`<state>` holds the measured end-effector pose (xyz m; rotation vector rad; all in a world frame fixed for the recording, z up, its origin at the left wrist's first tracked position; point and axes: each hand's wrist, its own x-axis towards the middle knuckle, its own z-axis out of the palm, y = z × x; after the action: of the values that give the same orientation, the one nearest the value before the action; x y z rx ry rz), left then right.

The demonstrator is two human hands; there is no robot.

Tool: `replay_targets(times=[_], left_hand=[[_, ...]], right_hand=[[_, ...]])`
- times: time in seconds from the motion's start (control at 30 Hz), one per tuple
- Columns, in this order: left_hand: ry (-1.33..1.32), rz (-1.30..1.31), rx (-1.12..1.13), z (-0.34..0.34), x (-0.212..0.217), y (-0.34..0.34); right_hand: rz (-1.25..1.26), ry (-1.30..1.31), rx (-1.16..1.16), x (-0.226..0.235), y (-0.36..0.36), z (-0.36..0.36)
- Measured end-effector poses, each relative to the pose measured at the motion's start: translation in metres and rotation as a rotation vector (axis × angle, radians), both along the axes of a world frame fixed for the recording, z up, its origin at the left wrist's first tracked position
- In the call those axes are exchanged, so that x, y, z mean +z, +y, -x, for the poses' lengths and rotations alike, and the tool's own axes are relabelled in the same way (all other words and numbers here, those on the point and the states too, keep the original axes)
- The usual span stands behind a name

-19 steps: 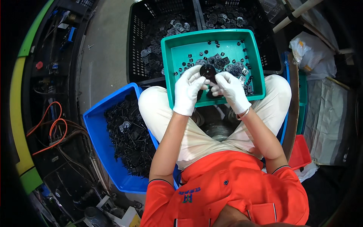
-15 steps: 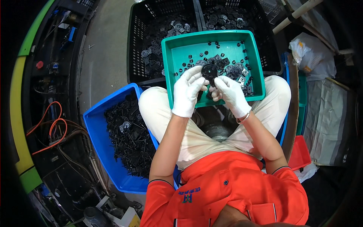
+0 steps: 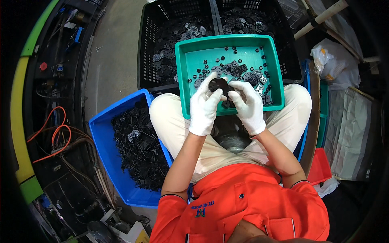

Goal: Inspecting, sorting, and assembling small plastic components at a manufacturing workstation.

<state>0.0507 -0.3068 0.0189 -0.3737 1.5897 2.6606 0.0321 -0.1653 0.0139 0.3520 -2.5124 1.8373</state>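
A round black plastic part (image 3: 219, 84) is held over the near edge of a green tray (image 3: 185, 47). My left hand (image 3: 204, 106), in a white glove, grips the disc at its left side between thumb and fingers. From the right, my right hand (image 3: 248, 106), gloved too, has its fingers closed close to the disc's right edge; whether it pinches the disc or a small piece there is hidden. In the tray lie a heap of flat black parts (image 3: 235, 69) and several small round black pieces. The tray rests across my thighs.
Left of my leg stands a blue bin (image 3: 103, 121) full of thin black plastic pieces. Beyond the tray are black crates (image 3: 146, 52) holding more flat parts. A red bin (image 3: 319, 166) and white plastic bags (image 3: 330, 60) sit at the right. Machinery (image 3: 60, 162) lines the far left.
The disc has tilted over and come slightly nearer and left, with both hands moving toward me. The right fingers have shifted beside it. The tray has moved slightly.
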Motion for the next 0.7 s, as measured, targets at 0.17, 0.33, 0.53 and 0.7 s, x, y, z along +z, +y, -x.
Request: replay_targets(times=[0.17,0.33,0.53,0.7], left_hand=[[-0.006,0.013,0.014,-0.002,0.002,0.002],[-0.015,-0.032,0.032,-0.001,0.001,0.002],[-0.056,-0.021,0.076,0.001,-0.011,0.001],[-0.049,0.228,0.065,0.006,-0.034,-0.021]], right_hand=[[0.408,-0.560,-0.010,0.002,-0.001,0.003],[0.543,-0.662,-0.013,0.000,0.000,0.005],[0.542,-0.689,0.009,-0.001,0.000,0.006],[0.598,-0.698,-0.061,-0.004,-0.004,0.013]])
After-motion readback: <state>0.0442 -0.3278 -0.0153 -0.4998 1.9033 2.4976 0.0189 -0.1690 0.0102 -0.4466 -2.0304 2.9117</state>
